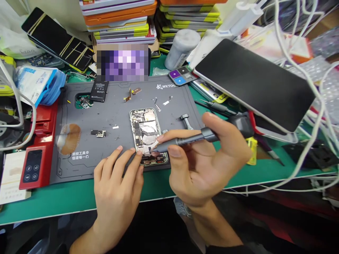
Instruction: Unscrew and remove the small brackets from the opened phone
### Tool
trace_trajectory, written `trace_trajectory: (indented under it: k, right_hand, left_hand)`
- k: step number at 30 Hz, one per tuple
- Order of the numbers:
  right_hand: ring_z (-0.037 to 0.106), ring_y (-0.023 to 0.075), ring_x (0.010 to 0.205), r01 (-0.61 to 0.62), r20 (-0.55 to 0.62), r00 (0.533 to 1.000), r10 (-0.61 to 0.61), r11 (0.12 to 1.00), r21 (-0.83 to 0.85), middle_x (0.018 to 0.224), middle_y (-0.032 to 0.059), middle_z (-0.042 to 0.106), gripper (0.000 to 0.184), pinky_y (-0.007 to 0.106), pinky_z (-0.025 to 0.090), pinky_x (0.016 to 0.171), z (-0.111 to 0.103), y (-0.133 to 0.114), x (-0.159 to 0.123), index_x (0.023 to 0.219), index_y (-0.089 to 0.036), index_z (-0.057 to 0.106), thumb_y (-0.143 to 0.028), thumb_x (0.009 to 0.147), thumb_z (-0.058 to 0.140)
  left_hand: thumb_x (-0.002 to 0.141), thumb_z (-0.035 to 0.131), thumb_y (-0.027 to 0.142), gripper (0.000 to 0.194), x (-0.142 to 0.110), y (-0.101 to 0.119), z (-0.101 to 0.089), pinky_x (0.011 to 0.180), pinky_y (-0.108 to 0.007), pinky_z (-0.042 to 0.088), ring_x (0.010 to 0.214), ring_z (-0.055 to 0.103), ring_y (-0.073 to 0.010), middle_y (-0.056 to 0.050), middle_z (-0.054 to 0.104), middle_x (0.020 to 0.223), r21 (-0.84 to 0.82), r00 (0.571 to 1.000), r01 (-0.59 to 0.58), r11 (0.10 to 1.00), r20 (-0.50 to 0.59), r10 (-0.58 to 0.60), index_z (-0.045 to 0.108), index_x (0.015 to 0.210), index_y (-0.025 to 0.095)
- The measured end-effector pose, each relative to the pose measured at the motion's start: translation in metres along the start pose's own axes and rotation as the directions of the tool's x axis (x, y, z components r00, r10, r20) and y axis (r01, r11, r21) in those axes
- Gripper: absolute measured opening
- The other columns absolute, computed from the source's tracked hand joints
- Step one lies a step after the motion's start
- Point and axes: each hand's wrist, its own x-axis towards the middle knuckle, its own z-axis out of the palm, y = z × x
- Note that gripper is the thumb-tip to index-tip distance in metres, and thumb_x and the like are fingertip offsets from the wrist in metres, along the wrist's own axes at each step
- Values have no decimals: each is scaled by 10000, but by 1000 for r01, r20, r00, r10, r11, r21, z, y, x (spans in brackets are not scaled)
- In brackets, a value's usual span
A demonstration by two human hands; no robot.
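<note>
An opened smartphone (148, 134) lies on the grey work mat (90, 123), its inner parts and round coil bare. My right hand (209, 162) is closed around a dark screwdriver (190, 138), whose lower end points down at the phone's near half; the very tip is hard to make out. My left hand (118, 183) rests at the phone's lower left edge, palm down with fingers stretched out. The fingertips touch the mat and the phone's side. Left of the phone lie a small metal-and-black part (99, 133) and a tiny white piece (115, 127).
A black battery (99, 91), flex cable pieces (132, 92) and small brackets (158, 107) lie on the mat. At the right are a large dark-screened tablet (254, 81) and white cables (304, 148). A red device (37, 158) stands left. Stacked boxes (119, 17) rise behind.
</note>
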Motion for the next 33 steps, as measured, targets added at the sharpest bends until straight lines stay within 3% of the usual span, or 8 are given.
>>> trace_trajectory:
  k: [2,5,11,19,33]
  right_hand:
    - [801,203,855,91,15,996,-90,993,-75,1220,81,719,639,362,733,676,3,4,3,1622,-327,501,-157,1032,679]
    - [803,197,865,135,42,991,-131,985,-107,1286,112,726,633,344,736,699,7,5,7,1633,-291,494,-123,1044,651]
    - [819,197,963,108,76,992,-101,990,-95,1389,94,687,657,322,756,746,13,1,9,1591,-292,505,-38,1007,667]
    - [809,241,1188,126,228,969,-99,986,-105,1439,108,700,762,327,776,764,11,8,2,1667,-309,370,-33,1014,650]
    - [817,216,1160,112,268,960,-86,990,-81,1442,107,739,771,327,764,807,11,6,1,1667,-286,401,-11,996,663]
  left_hand:
    - [1050,696,124,283,0,0,0,1048,-449,464,1304,725,-318,-90,827,1295,-2,1000,-1,1000,-3,1,753,1326,157]
    - [1044,697,122,272,0,0,0,1058,-452,458,1298,731,-319,-95,830,1289,-8,1000,1,1000,-4,-1,753,1308,157]
    - [1062,680,144,242,0,0,1,1055,-459,450,1297,725,-323,-92,833,1280,-11,1000,2,1000,-1,-2,748,1293,159]
    - [1081,656,154,230,0,-2,1,1062,-457,437,1296,714,-326,-102,826,1296,-13,1000,-11,1000,11,11,751,1290,144]
    - [1081,659,163,234,-1,0,1,1067,-467,439,1300,714,-333,-110,827,1283,-39,1000,2,999,9,-2,741,1298,138]
